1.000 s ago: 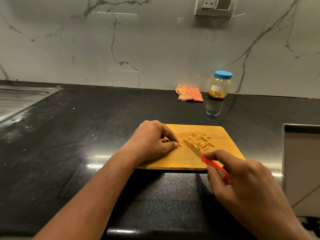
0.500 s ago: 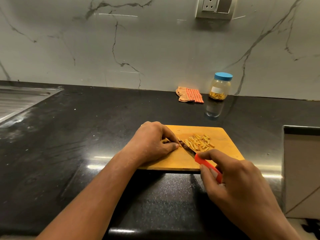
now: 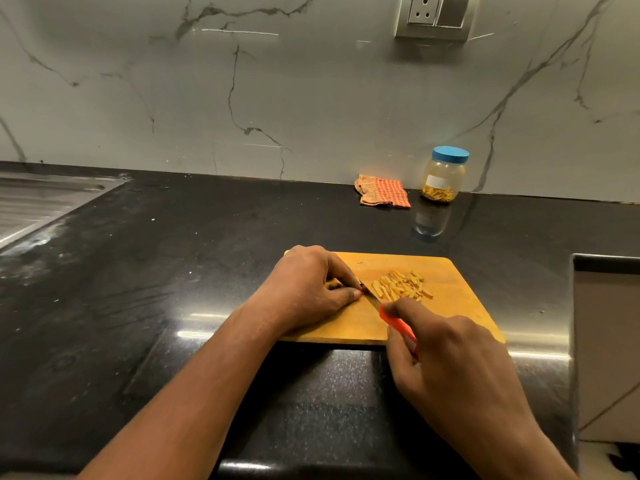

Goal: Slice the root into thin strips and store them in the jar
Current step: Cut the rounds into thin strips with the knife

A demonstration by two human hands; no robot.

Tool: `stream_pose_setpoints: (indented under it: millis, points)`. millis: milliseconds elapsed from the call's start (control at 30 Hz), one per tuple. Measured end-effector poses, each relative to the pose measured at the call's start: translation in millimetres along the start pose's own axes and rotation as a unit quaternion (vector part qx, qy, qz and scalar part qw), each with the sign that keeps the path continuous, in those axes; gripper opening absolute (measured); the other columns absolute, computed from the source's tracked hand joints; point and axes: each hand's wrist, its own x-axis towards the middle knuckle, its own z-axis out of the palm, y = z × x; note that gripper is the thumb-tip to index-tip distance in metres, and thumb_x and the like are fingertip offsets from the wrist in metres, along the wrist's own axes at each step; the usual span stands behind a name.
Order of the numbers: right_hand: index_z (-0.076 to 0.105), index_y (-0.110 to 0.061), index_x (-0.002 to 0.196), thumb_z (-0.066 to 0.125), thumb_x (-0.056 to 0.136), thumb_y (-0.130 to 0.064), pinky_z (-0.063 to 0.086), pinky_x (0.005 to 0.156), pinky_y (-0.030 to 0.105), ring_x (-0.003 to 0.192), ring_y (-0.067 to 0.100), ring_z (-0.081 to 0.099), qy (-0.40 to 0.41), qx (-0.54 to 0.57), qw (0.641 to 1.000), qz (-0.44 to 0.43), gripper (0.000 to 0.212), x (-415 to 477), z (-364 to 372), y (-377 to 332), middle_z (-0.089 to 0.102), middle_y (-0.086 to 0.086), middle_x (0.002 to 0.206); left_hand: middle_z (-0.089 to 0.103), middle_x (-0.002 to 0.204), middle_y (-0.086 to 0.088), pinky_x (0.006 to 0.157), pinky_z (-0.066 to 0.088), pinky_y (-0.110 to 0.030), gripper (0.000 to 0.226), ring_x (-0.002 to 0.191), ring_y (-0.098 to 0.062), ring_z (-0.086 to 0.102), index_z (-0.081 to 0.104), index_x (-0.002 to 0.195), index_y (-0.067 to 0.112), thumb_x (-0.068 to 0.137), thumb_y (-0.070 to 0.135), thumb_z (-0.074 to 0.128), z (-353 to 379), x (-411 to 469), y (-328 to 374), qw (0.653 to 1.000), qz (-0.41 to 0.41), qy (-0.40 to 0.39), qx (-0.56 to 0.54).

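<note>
A black desk (image 3: pixel 166 278) meets a marbled wall (image 3: pixel 311 98); a sink (image 3: pixel 38 206) lies at its left edge. On the front-edge board (image 3: pixel 453 313) the left hand (image 3: pixel 311 289) pinches the root (image 3: pixel 335 284), the right hand (image 3: pixel 453 362) grips a knife (image 3: pixel 398 325). Jar (image 3: pixel 444 176) and cloth (image 3: pixel 382 191) stand at the back edge.

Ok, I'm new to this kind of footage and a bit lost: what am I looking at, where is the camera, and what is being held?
No machine here: these are a person's two bare hands, filmed by one wide-angle camera worn on the head, looking forward and down. Every picture is that same view. The left hand pins a root piece, mostly hidden under it, on a wooden cutting board. The right hand grips a red-handled knife, its blade close beside the left hand. Cut strips lie piled on the board. On the black counter, near the wall, are a blue-lidded jar holding more strips and a checked cloth.
</note>
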Motion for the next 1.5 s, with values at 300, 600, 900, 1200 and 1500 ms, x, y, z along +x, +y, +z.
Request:
stream_pose_setpoints:
  millis: [300,600,900,1200,1500]
  points:
    - [0.061,-0.042,0.107,0.059,0.079,-0.042,0.039,0.039,0.026,0.042,0.012,0.049,0.029,0.025,0.999,0.018,0.027,-12.5,-10.4,18.1,0.056,-0.007,0.053,0.072,0.099,0.019,0.093,0.055,-0.030,0.012,0.095,-0.003,0.064,0.079,0.095,0.032,0.085,0.035,0.074,-0.8,-1.0,0.7,1.000,-0.002,0.011,0.017]
    - [0.060,-0.038,0.110,0.058,0.082,-0.041,0.042,0.038,0.027,0.039,0.008,0.046,0.042,0.066,0.997,0.010,0.028,-12.9,-9.4,11.1,0.058,-0.008,0.054,0.071,0.097,0.015,0.087,0.055,-0.024,0.008,0.088,-0.001,0.061,0.079,0.092,0.028,0.085,0.029,0.074,-7.1,-3.4,1.7,1.000,-0.025,0.011,0.002]
    - [0.058,-0.039,0.112,0.060,0.083,-0.039,0.041,0.043,0.024,0.043,0.006,0.047,0.020,0.073,0.997,0.009,0.029,-15.1,2.8,5.8,0.054,-0.010,0.054,0.068,0.098,0.014,0.080,0.048,-0.013,0.010,0.094,-0.004,0.062,0.073,0.080,0.031,0.085,0.022,0.074,-9.4,-4.0,-1.5,0.999,-0.015,-0.014,-0.029]
    - [0.060,-0.037,0.110,0.059,0.083,-0.037,0.032,0.040,0.022,0.041,0.007,0.042,0.056,0.078,0.995,0.027,0.026,-12.9,-3.4,8.6,0.048,-0.013,0.052,0.066,0.095,0.014,0.074,0.051,-0.016,0.016,0.090,-0.004,0.063,0.068,0.086,0.033,0.089,0.018,0.070,-9.4,-4.5,-2.2,0.999,-0.002,0.009,-0.046]
    - [0.059,-0.037,0.109,0.057,0.085,-0.038,0.036,0.043,0.024,0.045,0.009,0.049,0.043,0.085,0.995,0.041,0.024,-10.3,5.8,15.3,0.059,-0.008,0.058,0.069,0.090,0.010,0.069,0.053,-0.013,0.019,0.084,-0.006,0.066,0.066,0.091,0.032,0.089,0.013,0.068,-17.0,-6.5,-5.7,0.997,-0.032,0.060,-0.045]
